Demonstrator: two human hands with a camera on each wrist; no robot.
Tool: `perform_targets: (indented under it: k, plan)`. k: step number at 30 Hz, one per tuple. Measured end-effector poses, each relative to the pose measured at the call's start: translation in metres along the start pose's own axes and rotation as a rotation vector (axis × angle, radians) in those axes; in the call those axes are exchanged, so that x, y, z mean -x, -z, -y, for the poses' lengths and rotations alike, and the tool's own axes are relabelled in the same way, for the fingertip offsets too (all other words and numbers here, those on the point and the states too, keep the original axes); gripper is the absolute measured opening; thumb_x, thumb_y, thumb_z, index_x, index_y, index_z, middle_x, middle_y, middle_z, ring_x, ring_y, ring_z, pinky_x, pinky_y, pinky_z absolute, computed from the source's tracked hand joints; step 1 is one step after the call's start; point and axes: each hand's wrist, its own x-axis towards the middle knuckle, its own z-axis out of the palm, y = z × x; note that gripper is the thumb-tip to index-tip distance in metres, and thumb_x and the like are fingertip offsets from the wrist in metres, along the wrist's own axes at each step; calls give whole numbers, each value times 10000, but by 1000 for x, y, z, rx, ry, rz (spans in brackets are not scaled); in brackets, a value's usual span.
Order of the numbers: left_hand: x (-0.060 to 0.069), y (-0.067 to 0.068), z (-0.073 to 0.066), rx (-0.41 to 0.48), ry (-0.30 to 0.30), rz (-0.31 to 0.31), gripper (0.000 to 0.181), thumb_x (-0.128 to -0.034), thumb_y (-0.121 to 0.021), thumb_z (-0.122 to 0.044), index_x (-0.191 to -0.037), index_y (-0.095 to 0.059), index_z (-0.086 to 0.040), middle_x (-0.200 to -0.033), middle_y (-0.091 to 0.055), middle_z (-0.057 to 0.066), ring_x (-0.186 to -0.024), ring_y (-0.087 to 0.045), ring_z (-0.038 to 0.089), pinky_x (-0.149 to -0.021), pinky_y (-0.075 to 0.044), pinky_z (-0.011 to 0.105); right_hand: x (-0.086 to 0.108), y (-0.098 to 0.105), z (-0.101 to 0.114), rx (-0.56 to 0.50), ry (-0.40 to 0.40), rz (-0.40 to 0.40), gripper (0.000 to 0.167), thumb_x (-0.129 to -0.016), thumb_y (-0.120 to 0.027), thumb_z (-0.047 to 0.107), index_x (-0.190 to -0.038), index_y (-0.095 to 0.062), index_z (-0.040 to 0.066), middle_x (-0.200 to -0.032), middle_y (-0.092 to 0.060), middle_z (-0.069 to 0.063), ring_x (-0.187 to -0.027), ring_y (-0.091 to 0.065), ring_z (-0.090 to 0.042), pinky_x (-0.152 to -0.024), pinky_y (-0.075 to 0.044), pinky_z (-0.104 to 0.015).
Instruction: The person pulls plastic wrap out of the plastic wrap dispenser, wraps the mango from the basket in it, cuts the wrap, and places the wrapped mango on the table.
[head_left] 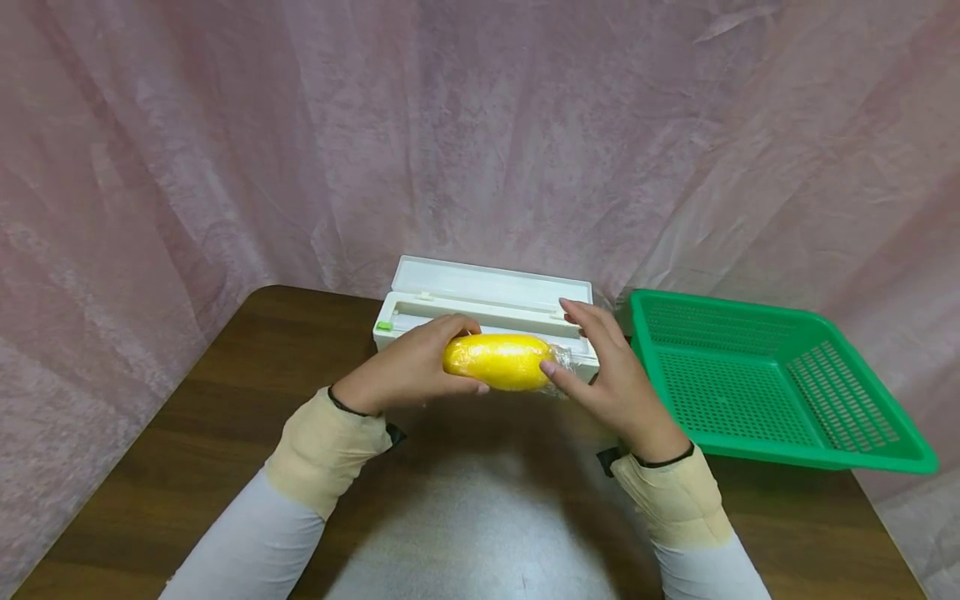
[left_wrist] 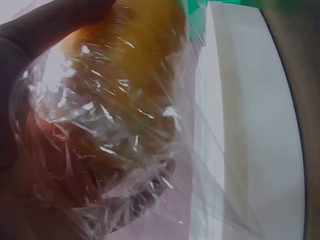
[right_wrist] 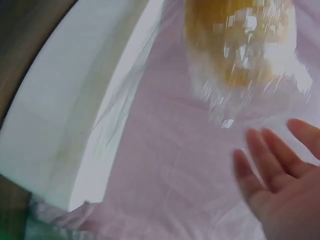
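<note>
A smooth yellow oblong thing [head_left: 495, 362], like a fruit, is wrapped in clear cling film. My left hand [head_left: 412, 363] holds it by its left end, thumb on the near side and fingers behind. Crinkled film [left_wrist: 95, 115] bunches over that end in the left wrist view. At its other end, loose film [head_left: 562, 360] sticks out. My right hand [head_left: 618, 387] is beside that end with fingers spread; in the right wrist view its fingers [right_wrist: 267, 157] are apart from the film. Behind both hands stands a white cling film dispenser [head_left: 384, 320], its lid raised.
A green plastic basket [head_left: 795, 457] with perforated sides stands on the right of the brown wooden table [head_left: 247, 417]. The dispenser has a small green piece [head_left: 384, 326] at its left end. A pinkish curtain [head_left: 480, 142] hangs behind the table.
</note>
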Motion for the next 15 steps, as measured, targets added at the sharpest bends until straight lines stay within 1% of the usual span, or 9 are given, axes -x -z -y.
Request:
perform_targets:
  k: [2,4,6,8,9,11,15]
  plan:
    - [-1,0,3,28,3,-2,601,-787,-849,-426,-1254,-561,-182,-1092,-624,-33,-902,-585,155,-802,-509,317,0,-4,5,5,113,-73,749,-858,-783,202,-1516,-437,114,-1490,-460,-145,-1348,-479,-308,-1120,-422,-494]
    - [-2,0,6,55,6,-2,592,-798,-839,-439,-1262,-566,-194,-1069,-633,-40,-880,-590,158,-782,-519,320,-1,-11,11,23,214,-121,705,-870,-774,244,-1482,-472,65,-1463,-484,-169,-1351,-484,-317,-1161,-393,-403]
    - [-3,0,8,72,6,-1,581,-808,-830,-451,-1265,-570,-203,-1046,-635,-43,-862,-593,161,-761,-528,321,-2,-18,16,35,280,-140,660,-903,-742,309,-1456,-497,44,-1452,-499,-173,-1348,-496,-315,-1170,-377,-319]
    - [-4,0,10,87,5,4,567,-819,-819,-458,-1266,-573,-210,-1030,-638,-42,-845,-597,164,-743,-535,321,-1,-25,21,52,310,-135,642,-919,-721,346,-1444,-510,43,-1454,-507,-159,-1344,-504,-304,-1156,-386,-282]
    - [-4,0,10,90,3,4,555,-826,-813,-460,-1262,-575,-213,-1021,-639,-42,-838,-598,164,-738,-535,320,-1,-28,22,59,313,-125,644,-915,-725,344,-1446,-509,52,-1462,-504,-150,-1350,-501,-297,-1150,-395,-292]
    - [-4,0,11,96,-2,3,531,-835,-804,-462,-1250,-583,-217,-1010,-643,-42,-828,-601,163,-731,-538,320,-1,-34,22,84,315,-96,671,-887,-758,310,-1454,-500,61,-1482,-490,-143,-1361,-488,-302,-1139,-412,-352]
    - [-5,0,12,106,-2,1,484,-844,-790,-472,-1220,-604,-231,-996,-654,-56,-833,-605,154,-751,-533,321,-1,-43,15,162,309,-49,779,-811,-829,246,-1478,-467,71,-1526,-440,-166,-1391,-442,-346,-1146,-373,-508]
